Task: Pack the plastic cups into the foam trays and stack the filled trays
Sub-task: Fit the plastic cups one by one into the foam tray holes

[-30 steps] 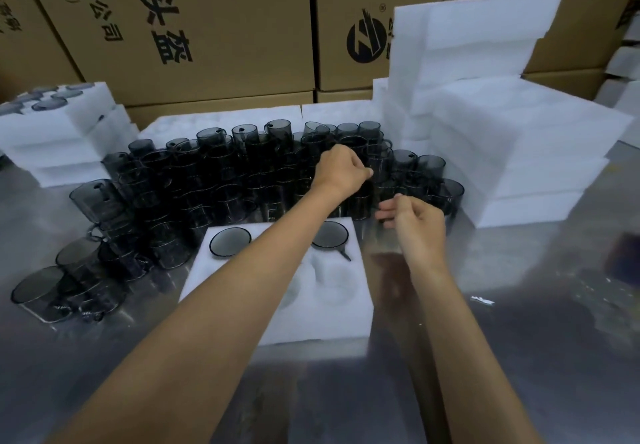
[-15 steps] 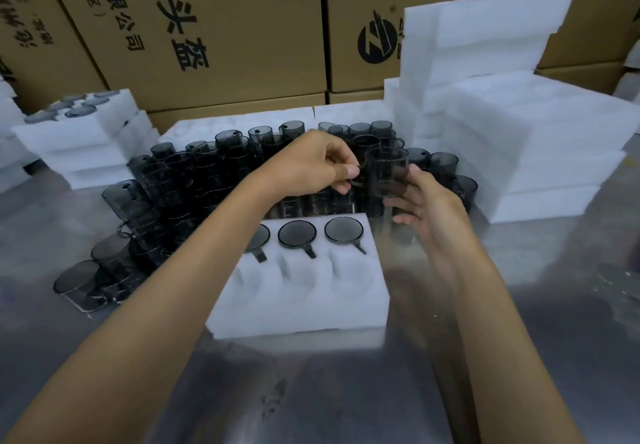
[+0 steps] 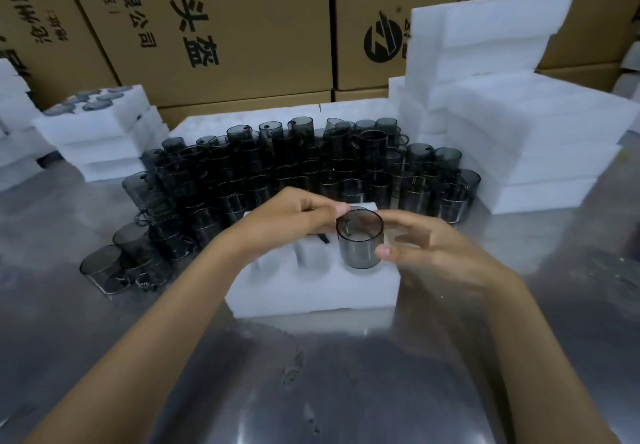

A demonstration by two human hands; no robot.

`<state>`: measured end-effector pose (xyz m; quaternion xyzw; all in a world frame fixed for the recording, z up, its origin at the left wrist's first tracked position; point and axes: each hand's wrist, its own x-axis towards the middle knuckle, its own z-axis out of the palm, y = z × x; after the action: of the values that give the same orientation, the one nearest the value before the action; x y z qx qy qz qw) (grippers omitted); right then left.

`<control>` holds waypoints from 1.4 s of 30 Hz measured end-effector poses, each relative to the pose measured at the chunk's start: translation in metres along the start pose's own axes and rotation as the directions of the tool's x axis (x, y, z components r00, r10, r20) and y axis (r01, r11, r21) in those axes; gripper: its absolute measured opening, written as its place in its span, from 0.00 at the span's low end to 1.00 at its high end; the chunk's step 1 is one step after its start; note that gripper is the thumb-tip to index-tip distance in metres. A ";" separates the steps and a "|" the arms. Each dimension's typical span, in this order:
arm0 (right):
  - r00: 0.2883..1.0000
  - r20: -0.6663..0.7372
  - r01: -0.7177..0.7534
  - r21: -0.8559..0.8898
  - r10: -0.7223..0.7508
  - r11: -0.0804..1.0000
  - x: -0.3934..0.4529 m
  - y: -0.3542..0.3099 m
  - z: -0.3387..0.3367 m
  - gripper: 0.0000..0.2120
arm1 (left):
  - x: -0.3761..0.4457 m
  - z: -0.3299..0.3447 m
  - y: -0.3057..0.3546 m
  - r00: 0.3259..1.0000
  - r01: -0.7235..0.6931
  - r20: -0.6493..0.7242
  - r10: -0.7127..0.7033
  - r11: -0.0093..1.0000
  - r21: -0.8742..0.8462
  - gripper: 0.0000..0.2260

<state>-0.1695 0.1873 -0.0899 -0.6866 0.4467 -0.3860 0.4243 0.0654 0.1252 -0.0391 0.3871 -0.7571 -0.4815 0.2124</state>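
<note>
A smoky grey plastic cup [image 3: 360, 241] stands upright, mouth up, over the front right pocket of the white foam tray [image 3: 311, 293]. My left hand [image 3: 287, 222] pinches its rim on the left. My right hand [image 3: 433, 253] holds its right side between thumb and fingers. Whether the cup's bottom sits in the pocket I cannot tell. My left hand hides the tray's back row, apart from one dark handle. The other front pockets hold nothing.
Behind the tray a big pile of the same grey cups [image 3: 311, 173] spreads to the left. Stacked foam trays [image 3: 536, 139] rise at the right and filled trays [image 3: 97, 121] at the left. Cardboard boxes [image 3: 225, 28] wall the back of the metal table [image 3: 311, 374].
Both hands took a cup from the pile and brought it down toward me, from above the tray's back edge to its front right pocket.
</note>
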 end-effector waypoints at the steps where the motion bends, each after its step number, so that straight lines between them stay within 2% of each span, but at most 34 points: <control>1: 1.000 -0.012 -0.009 -0.041 0.009 0.999 -0.004 0.000 0.001 0.23 | -0.003 0.004 -0.001 1.000 -0.002 -0.023 0.002 1.000 0.023 0.12; 5: 0.999 -0.018 -0.030 -0.082 0.029 0.996 -0.013 -0.002 0.006 0.23 | -0.006 0.023 -0.003 0.980 -0.009 -0.197 0.038 0.990 0.144 0.08; 8: 0.999 -0.011 -0.039 -0.090 0.039 0.995 -0.015 -0.006 0.007 0.26 | -0.010 0.033 -0.010 0.967 -0.022 -0.245 0.075 0.977 0.213 0.08; 10: 0.997 -0.074 -0.008 -0.105 0.000 0.994 -0.016 -0.008 0.010 0.27 | -0.014 0.039 -0.017 0.958 -0.056 -0.251 0.138 0.950 0.309 0.11; 12: 0.984 -0.167 0.041 -0.091 -0.055 0.995 -0.016 -0.010 0.020 0.24 | -0.018 0.044 -0.024 0.943 -0.097 -0.261 0.208 0.919 0.382 0.14; 15: 0.966 -0.231 0.068 -0.215 -0.119 0.974 -0.016 -0.008 0.037 0.20 | -0.023 0.049 -0.032 0.932 -0.165 -0.218 0.288 0.875 0.454 0.20; 18: 0.955 -0.268 -0.009 -0.464 -0.131 0.886 -0.017 0.002 0.037 0.20 | -0.027 0.054 -0.038 0.944 -0.200 -0.118 0.307 0.819 0.538 0.22; 20: 0.956 -0.255 -0.022 -0.563 -0.149 0.826 -0.019 0.008 0.037 0.21 | -0.028 0.056 -0.041 0.949 -0.190 -0.085 0.303 0.766 0.614 0.23; 22: 0.959 -0.238 -0.031 -0.618 -0.150 0.786 -0.020 0.015 0.040 0.21 | -0.027 0.057 -0.043 0.959 -0.152 -0.053 0.278 0.665 0.731 0.24; 24: 0.966 -0.235 -0.053 -0.589 -0.107 0.807 -0.020 0.019 0.042 0.21 | -0.025 0.058 -0.045 0.975 -0.101 -0.037 0.217 0.591 0.801 0.25; 28: 0.969 -0.246 -0.090 -0.459 -0.030 0.884 -0.015 0.019 0.039 0.20 | -0.024 0.057 -0.043 0.985 -0.085 -0.029 0.168 0.628 0.774 0.24; 31: 0.959 -0.283 -0.079 -0.270 -0.001 0.960 -0.011 0.016 0.038 0.17 | -0.023 0.053 -0.039 0.985 -0.095 -0.029 0.169 0.681 0.726 0.23; 34: 0.908 -0.418 -0.054 -0.172 -0.023 0.984 0.006 0.009 0.029 0.11 | -0.013 0.041 -0.032 0.986 -0.107 -0.030 0.162 0.767 0.632 0.20; 37: 0.838 -0.546 -0.095 -0.196 -0.029 0.976 0.042 -0.002 0.004 0.14 | 0.007 0.017 -0.024 0.979 -0.066 -0.118 0.167 0.806 0.589 0.18; 40: 0.853 -0.521 -0.216 -0.355 -0.001 0.909 0.088 -0.009 -0.026 0.21 | 0.025 -0.003 -0.024 0.960 0.062 -0.264 0.092 0.851 0.522 0.17; 42: 0.867 -0.495 -0.309 -0.439 0.060 0.843 0.120 -0.010 -0.042 0.24 | 0.031 -0.003 -0.032 0.951 0.135 -0.308 0.027 0.860 0.492 0.16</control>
<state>-0.1689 0.0670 -0.0479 -0.6133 0.6856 -0.3638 0.1467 0.0605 0.0914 -0.0677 0.5200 -0.8037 -0.2057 0.2033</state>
